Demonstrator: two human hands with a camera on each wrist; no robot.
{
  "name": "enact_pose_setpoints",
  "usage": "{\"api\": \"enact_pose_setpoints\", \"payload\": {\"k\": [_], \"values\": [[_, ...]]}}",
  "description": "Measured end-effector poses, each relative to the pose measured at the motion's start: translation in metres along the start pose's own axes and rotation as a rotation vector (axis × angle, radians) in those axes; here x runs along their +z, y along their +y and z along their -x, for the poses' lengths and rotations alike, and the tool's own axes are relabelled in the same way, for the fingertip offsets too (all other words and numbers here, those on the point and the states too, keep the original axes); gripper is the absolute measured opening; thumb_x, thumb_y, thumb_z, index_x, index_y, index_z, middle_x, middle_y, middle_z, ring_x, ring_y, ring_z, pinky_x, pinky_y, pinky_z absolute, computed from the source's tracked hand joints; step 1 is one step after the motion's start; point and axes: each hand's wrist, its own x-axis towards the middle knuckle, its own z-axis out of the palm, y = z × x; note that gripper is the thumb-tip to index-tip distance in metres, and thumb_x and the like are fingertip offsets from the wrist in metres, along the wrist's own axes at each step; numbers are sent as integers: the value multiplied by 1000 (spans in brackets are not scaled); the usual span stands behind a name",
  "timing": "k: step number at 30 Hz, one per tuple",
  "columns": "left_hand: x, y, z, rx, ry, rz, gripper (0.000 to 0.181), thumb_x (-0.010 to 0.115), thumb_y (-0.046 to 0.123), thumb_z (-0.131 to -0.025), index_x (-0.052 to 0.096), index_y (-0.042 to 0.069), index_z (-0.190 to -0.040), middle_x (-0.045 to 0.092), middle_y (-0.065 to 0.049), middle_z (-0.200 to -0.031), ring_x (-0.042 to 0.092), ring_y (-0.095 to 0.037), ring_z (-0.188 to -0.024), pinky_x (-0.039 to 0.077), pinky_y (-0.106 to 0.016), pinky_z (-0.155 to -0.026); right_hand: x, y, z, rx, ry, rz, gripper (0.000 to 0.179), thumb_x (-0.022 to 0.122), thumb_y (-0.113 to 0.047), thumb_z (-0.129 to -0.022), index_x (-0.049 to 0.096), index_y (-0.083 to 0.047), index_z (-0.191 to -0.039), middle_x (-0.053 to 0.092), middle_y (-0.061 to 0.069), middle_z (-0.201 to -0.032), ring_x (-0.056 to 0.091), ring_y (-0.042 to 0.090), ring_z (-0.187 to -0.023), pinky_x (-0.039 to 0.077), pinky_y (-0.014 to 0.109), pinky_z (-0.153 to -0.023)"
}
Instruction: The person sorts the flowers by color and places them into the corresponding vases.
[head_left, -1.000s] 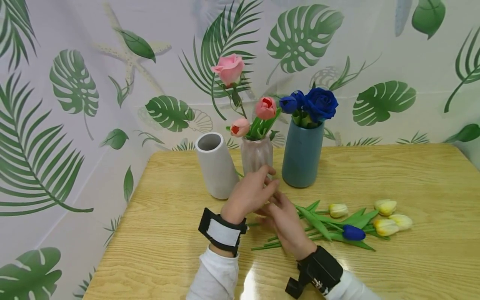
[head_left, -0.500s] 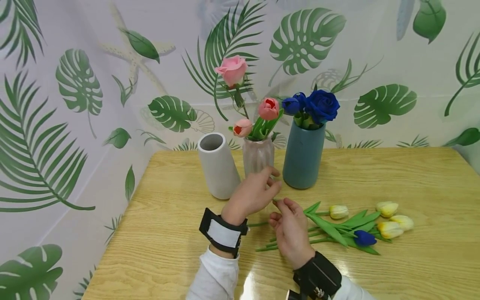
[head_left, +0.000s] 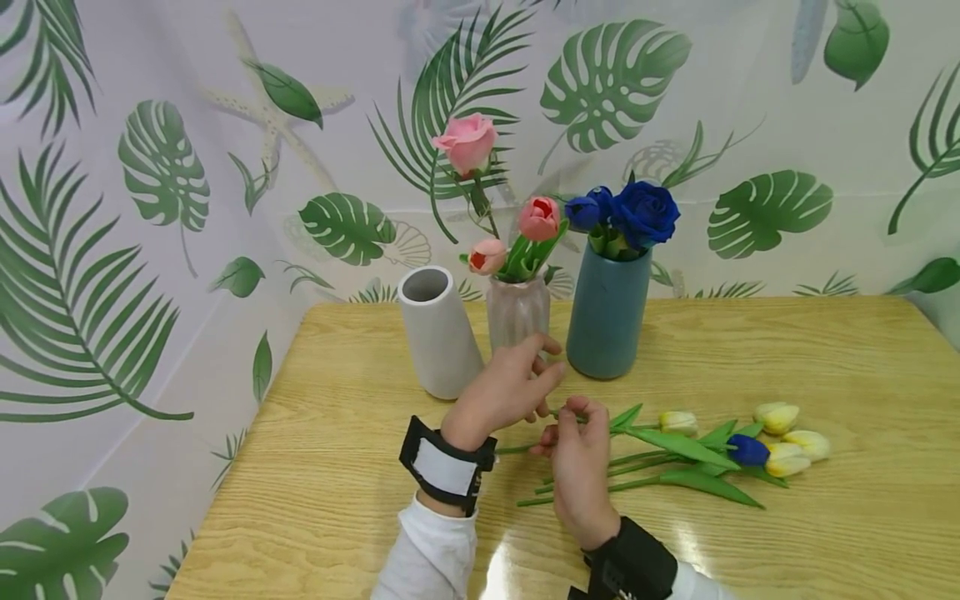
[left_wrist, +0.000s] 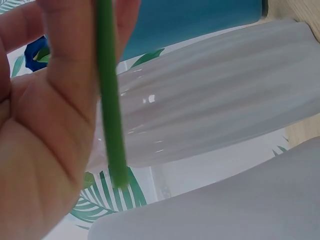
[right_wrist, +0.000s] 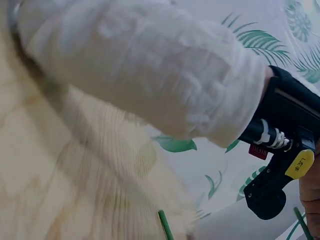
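Note:
My right hand (head_left: 588, 479) pinches the green stem of a blue tulip (head_left: 748, 450) between thumb and fingers; its flower lies to the right among the other tulips. My left hand (head_left: 506, 387) is just left, palm down in front of the ribbed pinkish vase (head_left: 519, 312), thumb and index finger apart. In the left wrist view a green stem (left_wrist: 112, 105) passes across the fingers of my left hand (left_wrist: 47, 120), its cut end showing beside the palm. The right wrist view mostly shows a white sleeve (right_wrist: 150, 70), and my right hand's grip is hidden there.
Several yellow-white tulips (head_left: 787, 460) lie on the wooden table (head_left: 847, 533) at the right. A white vase (head_left: 442, 342) leans at the left. The pinkish vase holds a pink rose (head_left: 467, 143) and pink tulips (head_left: 540, 218); the blue-grey vase (head_left: 609, 317) holds blue flowers (head_left: 647, 213).
The blue tulip has shifted right along the table, and its stem end no longer sticks out left of my left hand. My right hand has turned and drawn slightly right; my left hand stays almost still.

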Motion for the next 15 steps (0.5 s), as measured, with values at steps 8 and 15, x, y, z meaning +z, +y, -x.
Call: {"api": "enact_pose_setpoints", "payload": {"k": [8,15], "values": [[-3,1,1,12,-2,41,33,55,25,-103,54,9,-131,65,-4,-78,61,-21,-51,52,-32,-49,1,9,1,-228,-40,97,13,27,-11,-109,33,-1,-115,39,12,-83,44,17,-68,51,27,-63],[-3,-2,1,-2,30,-17,33,54,29,-103,56,11,-131,67,-2,-86,65,-23,-61,48,-29,-53,-11,8,-15,78,-23,54,20,34,-13,-108,21,-5,-121,44,8,-88,52,12,-66,54,29,-63]]}}
